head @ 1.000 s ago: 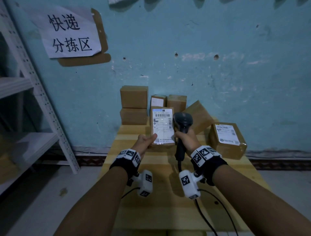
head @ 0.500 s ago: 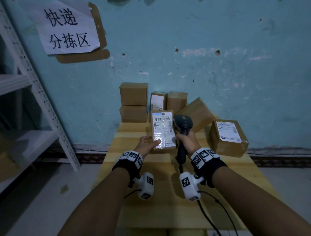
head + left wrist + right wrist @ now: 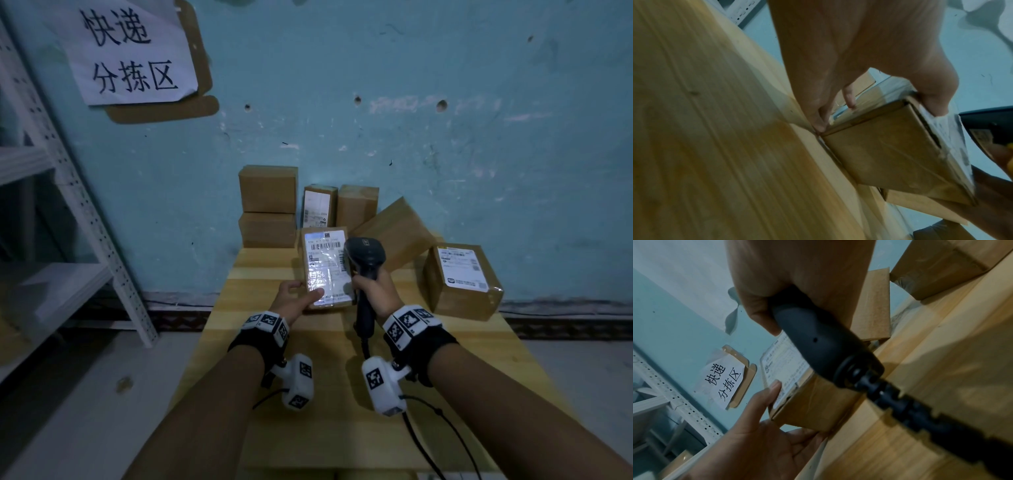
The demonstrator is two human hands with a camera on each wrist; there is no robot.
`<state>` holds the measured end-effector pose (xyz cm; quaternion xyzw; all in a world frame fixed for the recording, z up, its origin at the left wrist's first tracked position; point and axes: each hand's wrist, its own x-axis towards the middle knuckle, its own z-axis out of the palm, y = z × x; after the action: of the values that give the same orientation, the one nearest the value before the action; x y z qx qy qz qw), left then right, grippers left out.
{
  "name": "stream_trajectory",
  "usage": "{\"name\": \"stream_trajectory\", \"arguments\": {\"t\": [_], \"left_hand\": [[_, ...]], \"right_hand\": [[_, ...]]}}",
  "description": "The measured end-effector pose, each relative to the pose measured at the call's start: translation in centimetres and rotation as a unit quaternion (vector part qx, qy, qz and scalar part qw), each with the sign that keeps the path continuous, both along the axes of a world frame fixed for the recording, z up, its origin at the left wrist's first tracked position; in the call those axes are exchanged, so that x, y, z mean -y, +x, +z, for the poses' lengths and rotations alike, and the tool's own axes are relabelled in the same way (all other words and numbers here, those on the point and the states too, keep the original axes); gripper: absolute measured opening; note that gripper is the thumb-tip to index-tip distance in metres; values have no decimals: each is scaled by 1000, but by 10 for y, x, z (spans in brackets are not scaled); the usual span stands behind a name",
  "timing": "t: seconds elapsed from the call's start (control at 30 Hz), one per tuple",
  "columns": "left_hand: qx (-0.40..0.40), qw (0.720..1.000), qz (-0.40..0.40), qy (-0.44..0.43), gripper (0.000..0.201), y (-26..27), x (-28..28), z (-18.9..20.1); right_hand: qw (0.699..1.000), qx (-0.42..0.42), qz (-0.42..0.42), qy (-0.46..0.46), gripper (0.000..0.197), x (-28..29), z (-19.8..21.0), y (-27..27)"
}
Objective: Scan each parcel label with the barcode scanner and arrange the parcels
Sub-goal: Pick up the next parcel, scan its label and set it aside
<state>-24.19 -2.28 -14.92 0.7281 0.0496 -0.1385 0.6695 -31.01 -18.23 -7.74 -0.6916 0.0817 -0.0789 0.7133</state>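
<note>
My left hand [image 3: 297, 297] holds a small brown parcel [image 3: 327, 267] above the wooden table [image 3: 308, 428], thumb on its white label [image 3: 325, 263] and fingers under it. In the left wrist view the parcel [image 3: 885, 155] is gripped at its near end by my left hand [image 3: 875, 100]. My right hand [image 3: 373, 291] grips the handle of a black barcode scanner [image 3: 364, 260], whose head sits right beside the label's right edge. The right wrist view shows the scanner handle [image 3: 818, 344], its cable and the parcel [image 3: 809, 402] behind it.
Several brown parcels stand against the blue wall: a stack of two [image 3: 268, 205], two upright ones [image 3: 339, 205], a tilted one [image 3: 397, 229]. A labelled box [image 3: 462, 281] sits at the right. A white metal shelf [image 3: 68, 219] stands to the left. The scanner cable [image 3: 428, 445] trails toward me.
The parcel and scanner have stayed close together, drifting slightly away from me. My left thumb has slid further onto the label's lower part.
</note>
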Motion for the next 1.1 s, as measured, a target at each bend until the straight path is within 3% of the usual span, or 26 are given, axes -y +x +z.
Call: {"name": "stream_trajectory", "arguments": {"t": [0.27, 0.4, 0.5, 0.6, 0.77, 1.1], "left_hand": [[-5, 1000, -7, 13, 102, 6, -1, -5], [-3, 999, -12, 45, 92, -7, 0, 12], [-2, 999, -16, 51, 94, -4, -1, 10], [-4, 998, -17, 60, 98, 6, -2, -1], [-5, 999, -6, 50, 110, 17, -2, -14], [14, 998, -6, 66, 87, -6, -1, 14]], "right_hand": [[998, 35, -47, -8, 44, 0, -1, -6], [999, 43, -29, -13, 29, -3, 4, -13], [999, 31, -1, 14, 24, -8, 10, -20], [1000, 13, 23, 12, 6, -13, 13, -25], [998, -2, 40, -39, 15, -20, 14, -28], [996, 3, 15, -90, 7, -20, 18, -29]]}}
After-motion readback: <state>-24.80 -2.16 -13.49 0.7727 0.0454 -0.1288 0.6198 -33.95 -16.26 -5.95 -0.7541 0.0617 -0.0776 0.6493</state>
